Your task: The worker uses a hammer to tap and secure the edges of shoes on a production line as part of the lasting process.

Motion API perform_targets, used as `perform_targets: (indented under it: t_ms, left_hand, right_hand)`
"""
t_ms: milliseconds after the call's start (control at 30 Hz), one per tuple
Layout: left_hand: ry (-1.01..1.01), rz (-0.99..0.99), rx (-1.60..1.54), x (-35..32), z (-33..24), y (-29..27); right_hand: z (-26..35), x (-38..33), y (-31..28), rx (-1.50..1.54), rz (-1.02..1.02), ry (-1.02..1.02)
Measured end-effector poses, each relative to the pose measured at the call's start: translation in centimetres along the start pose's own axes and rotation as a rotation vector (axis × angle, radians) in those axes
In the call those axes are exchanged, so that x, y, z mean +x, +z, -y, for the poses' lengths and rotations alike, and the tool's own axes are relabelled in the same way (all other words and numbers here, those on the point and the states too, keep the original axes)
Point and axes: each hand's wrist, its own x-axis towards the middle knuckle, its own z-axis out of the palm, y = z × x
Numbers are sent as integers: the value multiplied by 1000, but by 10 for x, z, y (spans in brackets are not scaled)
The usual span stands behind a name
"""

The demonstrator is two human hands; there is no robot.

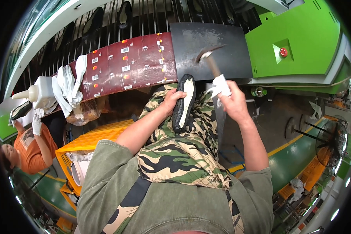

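Note:
My left hand (172, 101) is closed around the middle of a black shoe upper (177, 117), its pale underside turned up and its toe pointing away from me. The shoe rests over my lap, on a camouflage apron (179, 160). My right hand (234, 102) grips a hammer (213, 67) by its handle, where a white cloth (220, 85) is wrapped. The hammer's head is raised to the right of the shoe's far end, apart from it, over a dark grey board (230, 43).
A dark red printed board (136, 58) adjoins the grey one. White shoe-shaped pieces (68, 85) and a white spouted bottle (43, 91) lie left. At right stands a green machine (308, 35) with a red button. A yellow crate (101, 136) and a co-worker in orange (37, 154) are left.

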Motion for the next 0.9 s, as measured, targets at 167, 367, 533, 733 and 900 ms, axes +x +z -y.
perform_targets:
  t_ms: [167,367,533,733,900]
  left_hand:
    - [10,-4,51,1,2,2]
    - [37,-13,10,3,-2,3]
    - [34,-37,7,2,1,0]
    - [21,-19,32,0,-2,7]
    - [33,-52,1,2,3,-3]
  right_hand:
    - [-57,0,27,-506,-42,-104]
    - [-17,-8,19,243,-174,-159]
    - [-27,-12,19,-40,146,182]
    - [-69,-7,44,-384,-130,-91]
    - [18,-5,-4,-40,-72,-167]
